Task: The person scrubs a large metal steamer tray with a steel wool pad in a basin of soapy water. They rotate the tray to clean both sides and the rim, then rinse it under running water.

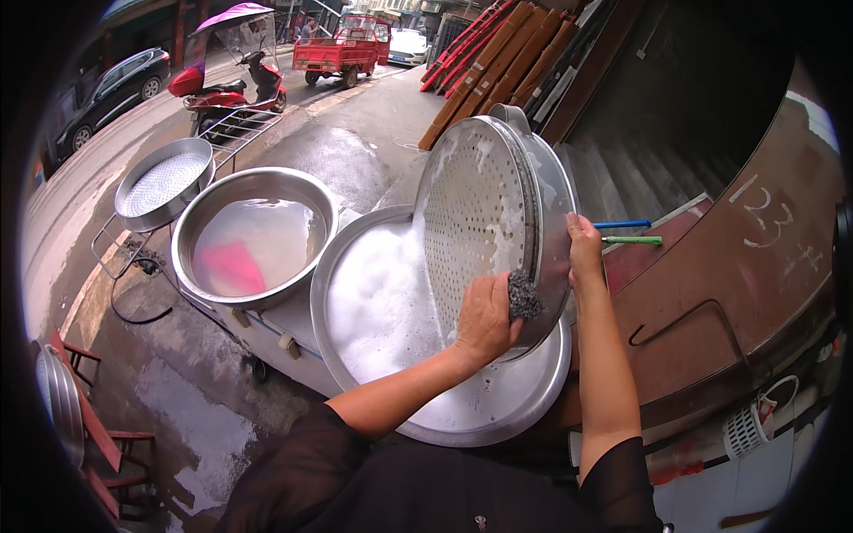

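Note:
A large perforated metal steamer tier point(476, 193) stands tilted on its edge in a wide metal basin point(325, 333) of white, foamy water. My right hand point(584, 250) grips its outer wall at the right. In my left hand point(485, 313) is a grey wire scouring pad point(524, 295), pressed to the tier's lower rim. Streaks of suds cling to the perforated base and side wall. A loop handle point(512, 116) sticks out at the top of the tier. The tier's lowest part is hidden in the foam and behind my left hand.
Left of the foam stands a metal basin point(183, 256) of cloudy water with a pink item point(232, 266) in it. Beyond, another perforated steamer tier point(126, 210) rests on a wire rack. Blue point(623, 224) and green handles point(633, 240) jut out at right. A hooked metal rod point(713, 303) lies nearby.

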`<move>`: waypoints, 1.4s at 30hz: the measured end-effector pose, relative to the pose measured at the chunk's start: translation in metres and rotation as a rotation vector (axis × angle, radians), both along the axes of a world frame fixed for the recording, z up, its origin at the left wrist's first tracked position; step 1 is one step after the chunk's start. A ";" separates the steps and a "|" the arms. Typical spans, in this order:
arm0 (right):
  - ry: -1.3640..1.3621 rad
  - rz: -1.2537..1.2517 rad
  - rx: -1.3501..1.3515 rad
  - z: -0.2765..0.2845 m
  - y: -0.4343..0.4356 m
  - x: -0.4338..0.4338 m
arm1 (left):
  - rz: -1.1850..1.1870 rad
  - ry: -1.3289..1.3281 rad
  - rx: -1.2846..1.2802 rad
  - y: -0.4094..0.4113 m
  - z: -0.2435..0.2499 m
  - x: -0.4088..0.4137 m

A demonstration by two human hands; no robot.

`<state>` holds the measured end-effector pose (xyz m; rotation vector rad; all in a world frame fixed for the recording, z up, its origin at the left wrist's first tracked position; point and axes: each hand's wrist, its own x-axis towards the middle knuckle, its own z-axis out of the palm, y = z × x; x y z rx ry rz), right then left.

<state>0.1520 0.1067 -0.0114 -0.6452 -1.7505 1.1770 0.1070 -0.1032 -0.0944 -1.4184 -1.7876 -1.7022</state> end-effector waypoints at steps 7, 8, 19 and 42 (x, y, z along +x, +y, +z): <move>-0.119 -0.360 0.369 -0.006 0.016 0.000 | -0.466 0.084 -0.960 -0.033 -0.182 -0.016; -0.158 -0.385 0.425 0.000 0.008 -0.002 | -0.462 0.019 -1.025 -0.041 -0.182 -0.033; -0.120 -0.196 0.401 0.000 0.017 0.030 | 0.008 -0.523 -0.519 -0.138 -0.134 -0.187; -0.085 -0.218 -0.305 0.054 0.075 0.059 | 0.199 -0.456 0.271 -0.106 0.036 -0.153</move>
